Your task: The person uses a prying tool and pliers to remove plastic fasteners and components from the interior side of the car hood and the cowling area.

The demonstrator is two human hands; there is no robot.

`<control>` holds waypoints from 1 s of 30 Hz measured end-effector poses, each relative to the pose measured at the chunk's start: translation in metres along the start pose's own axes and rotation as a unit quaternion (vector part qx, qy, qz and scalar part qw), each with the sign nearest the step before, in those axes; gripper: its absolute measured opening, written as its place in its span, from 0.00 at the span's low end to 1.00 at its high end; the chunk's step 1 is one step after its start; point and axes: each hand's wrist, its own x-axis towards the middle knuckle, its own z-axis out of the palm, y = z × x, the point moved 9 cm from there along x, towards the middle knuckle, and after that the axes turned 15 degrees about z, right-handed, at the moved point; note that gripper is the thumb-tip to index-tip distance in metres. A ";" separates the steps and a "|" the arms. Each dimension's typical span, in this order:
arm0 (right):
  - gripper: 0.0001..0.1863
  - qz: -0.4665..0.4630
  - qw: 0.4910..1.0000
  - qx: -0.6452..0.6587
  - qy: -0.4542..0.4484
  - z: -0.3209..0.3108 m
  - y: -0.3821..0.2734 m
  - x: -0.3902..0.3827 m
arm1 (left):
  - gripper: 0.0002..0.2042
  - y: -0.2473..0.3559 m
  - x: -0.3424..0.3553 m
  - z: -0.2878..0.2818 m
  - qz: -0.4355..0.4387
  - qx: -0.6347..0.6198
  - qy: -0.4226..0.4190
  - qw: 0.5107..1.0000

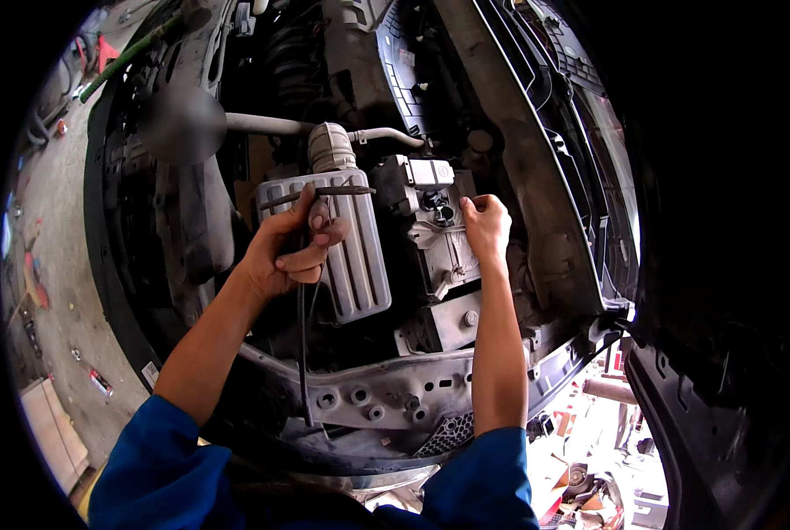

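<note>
Over a ribbed grey air filter box (366, 265), my left hand (302, 243) is closed on a thin dark rod-like tool (346, 191) that lies crosswise past the thumb. A dark hose or cable (303, 353) hangs down from below that hand; whether the fingers hold it too is hidden. My right hand (487, 228) has its fingers pinched together at the right side of the car battery (448, 256). What they grip, if anything, cannot be made out. A white-topped cover (430, 173) and a dark clamp-like fitting (439, 210) sit on the battery beside these fingers.
A ridged intake hose (331, 148) rises behind the filter box. In front runs the metal front crossmember (351, 393) with holes. A long body panel (545, 177) bounds the engine bay at right. Scattered items lie on the concrete floor (68, 265) at left.
</note>
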 end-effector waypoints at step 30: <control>0.18 0.273 0.841 0.450 0.125 -0.181 0.090 -0.595 | 0.20 -0.124 -0.154 0.184 -0.202 -0.019 -0.048 0.978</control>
